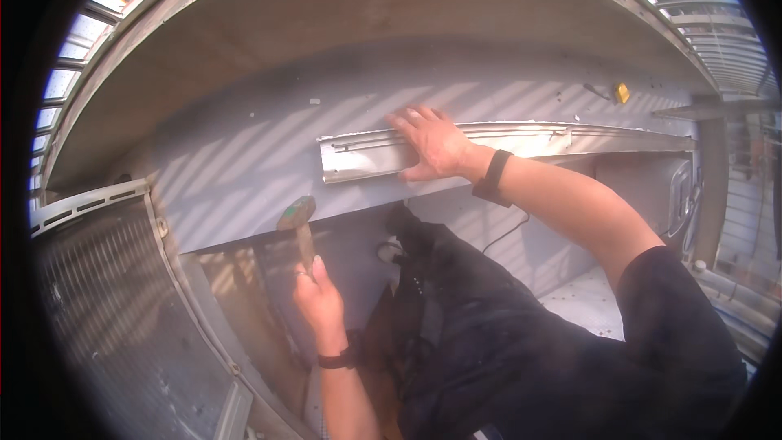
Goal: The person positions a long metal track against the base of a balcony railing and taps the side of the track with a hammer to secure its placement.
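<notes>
My left hand [318, 297] is closed around the handle of a hammer [297, 212]. Its blocky head, with a green patch, points up near the front edge of a pale sheet-covered surface [236, 187]. On that surface lies a long silvery metal channel [505, 140], running from the middle toward the far right. My right hand [436, 145] lies across the channel near its left end, fingers over the far edge and thumb at the near edge, holding it. The hammer head is apart from the channel.
A yellow tool [622, 93], perhaps a tape measure, lies at the back right beside a small dark object [597, 92]. A ribbed grey panel [130, 310] stands at the left. Metal bars [709, 20] enclose the area. A thin dark cable [505, 235] hangs below the surface's front edge.
</notes>
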